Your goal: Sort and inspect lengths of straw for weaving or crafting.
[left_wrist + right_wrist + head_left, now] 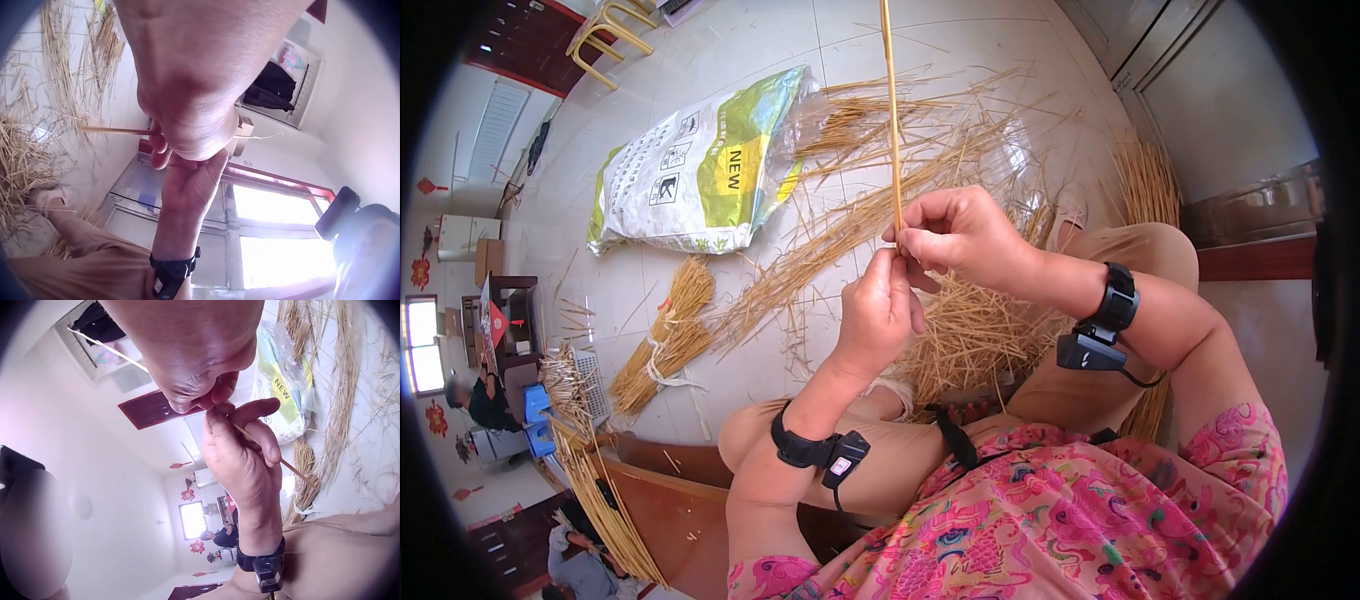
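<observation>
Left hand point(878, 308) and right hand point(968, 238) together, both pinching one long stalk point(893, 110); straw heap point(970, 340) below them; sack point(675, 170) beyond, leftward.

The word "NEW" point(735, 169) stands on a yellow patch point(747, 140) of the white-and-green bag point(697, 172).

I see a pink patterned short-sleeved top point(1040, 510), tan trousers point(1135, 255) and 2 black wrist straps point(797, 446), each with a dark camera box point(1092, 352) and cable point(1142, 380); the left box shows a white label point(841, 466). From my end the shoes point(1073, 211) look pale, perhaps openwork.
</observation>
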Demonstrator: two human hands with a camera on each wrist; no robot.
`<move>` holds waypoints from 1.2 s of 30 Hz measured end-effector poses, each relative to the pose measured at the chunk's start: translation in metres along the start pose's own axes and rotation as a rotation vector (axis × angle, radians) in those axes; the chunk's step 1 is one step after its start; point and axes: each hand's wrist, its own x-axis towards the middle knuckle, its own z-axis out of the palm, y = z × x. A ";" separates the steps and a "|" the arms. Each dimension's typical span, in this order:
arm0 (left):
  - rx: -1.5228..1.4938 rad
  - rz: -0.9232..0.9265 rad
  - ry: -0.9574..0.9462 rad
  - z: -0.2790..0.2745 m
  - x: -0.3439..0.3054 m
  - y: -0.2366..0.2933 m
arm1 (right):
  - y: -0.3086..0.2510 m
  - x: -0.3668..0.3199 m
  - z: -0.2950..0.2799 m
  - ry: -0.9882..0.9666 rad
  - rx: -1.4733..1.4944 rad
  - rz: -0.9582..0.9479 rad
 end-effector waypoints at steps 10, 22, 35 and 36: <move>-0.224 -0.097 -0.113 -0.005 0.000 0.003 | -0.003 0.001 -0.002 -0.040 0.103 0.008; -0.385 -0.144 -0.196 -0.006 0.000 0.012 | 0.005 0.003 -0.005 -0.102 0.227 -0.020; -0.606 -0.195 -0.134 -0.013 0.004 0.008 | -0.003 0.003 -0.003 -0.003 0.147 -0.008; -0.504 -0.172 -0.089 -0.012 0.004 0.005 | -0.003 0.003 -0.003 0.003 0.116 -0.004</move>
